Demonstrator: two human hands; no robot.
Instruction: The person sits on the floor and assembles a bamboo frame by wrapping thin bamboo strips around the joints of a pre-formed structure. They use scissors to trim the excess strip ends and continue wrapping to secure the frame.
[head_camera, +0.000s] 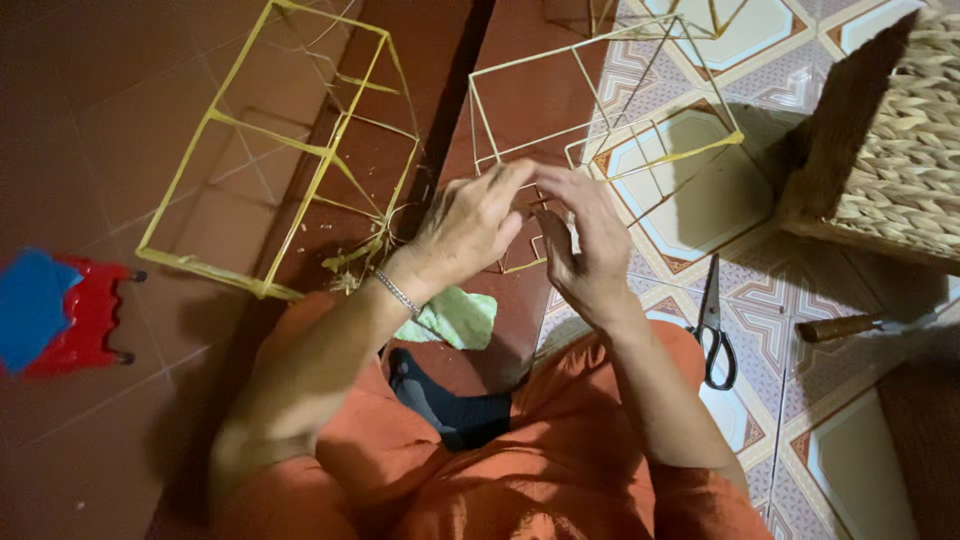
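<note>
Hands meet over floor: left hand (470, 225) and right hand (585, 250) both pinching joint of pale bamboo-strip frame (600, 130). Scissors (714, 325) near right wrist; second frame (290, 150) to left.

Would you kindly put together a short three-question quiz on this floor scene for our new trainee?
1. True or false: both hands, the left hand and the right hand, meet at the thin stick frame in front of the person.
2. Which tool lies on the patterned tiles right of the right forearm? A) scissors B) pliers C) a ruler
3. Fill in: the yellow stick frame lies on the dark floor to the ____ of the hands.

Key
1. True; the fingertips come together at its near corner.
2. A, the scissors, black-handled, blades closed.
3. Left; a red stool lies further left.
</note>
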